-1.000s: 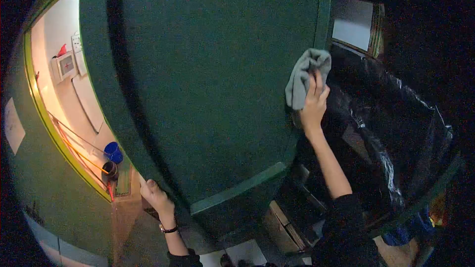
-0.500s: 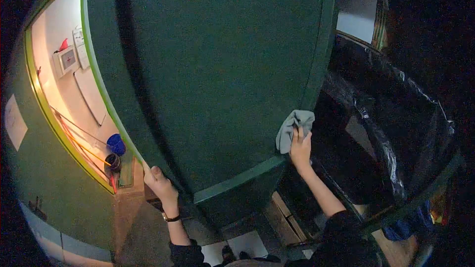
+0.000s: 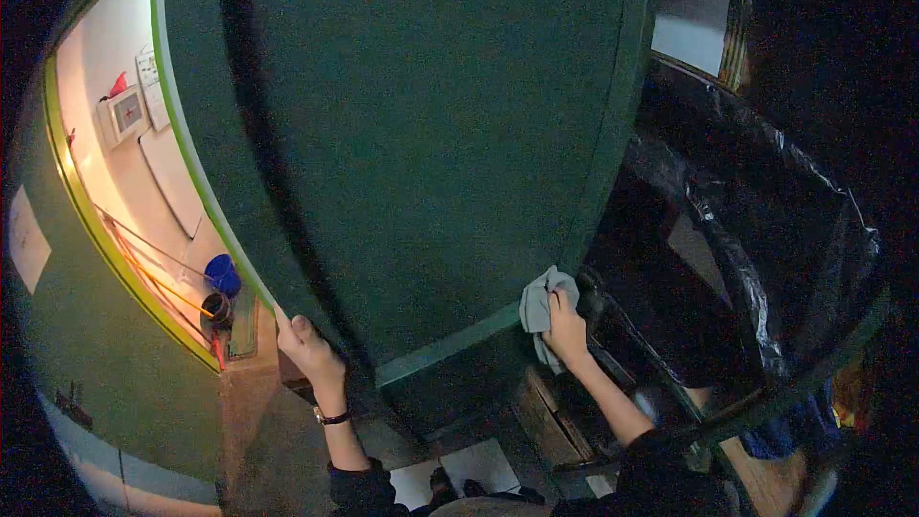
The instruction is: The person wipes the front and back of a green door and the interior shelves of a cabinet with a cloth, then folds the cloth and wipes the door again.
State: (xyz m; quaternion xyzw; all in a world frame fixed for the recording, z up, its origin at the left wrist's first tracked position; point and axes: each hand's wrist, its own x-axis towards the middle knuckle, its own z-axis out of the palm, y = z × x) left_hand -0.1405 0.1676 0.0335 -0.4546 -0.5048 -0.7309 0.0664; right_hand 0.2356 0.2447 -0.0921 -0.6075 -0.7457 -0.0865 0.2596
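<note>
A large dark green door point(image 3: 431, 134) stands ajar in front of me. My left hand point(image 3: 311, 354), with a watch on the wrist, grips the door's lit left edge, thumb on the near face. In my right hand point(image 3: 565, 330) is a pale grey cloth point(image 3: 548, 302), bunched under the fingers. The cloth lies against the lower right corner of the door, where its raised bottom border meets the side. Part of the cloth hangs below that border.
Through the lit doorway on the left are a blue bucket point(image 3: 223, 275), a dark bucket point(image 3: 216, 308) and several long handles. Black plastic sheeting point(image 3: 756, 297) hangs at the right. Wooden drawers point(image 3: 550, 412) stand low beside the door; white floor tiles point(image 3: 479, 469) lie near my feet.
My right hand has moved down and slightly left with the cloth, from the door's right side to its bottom corner. The left hand keeps its hold on the edge.
</note>
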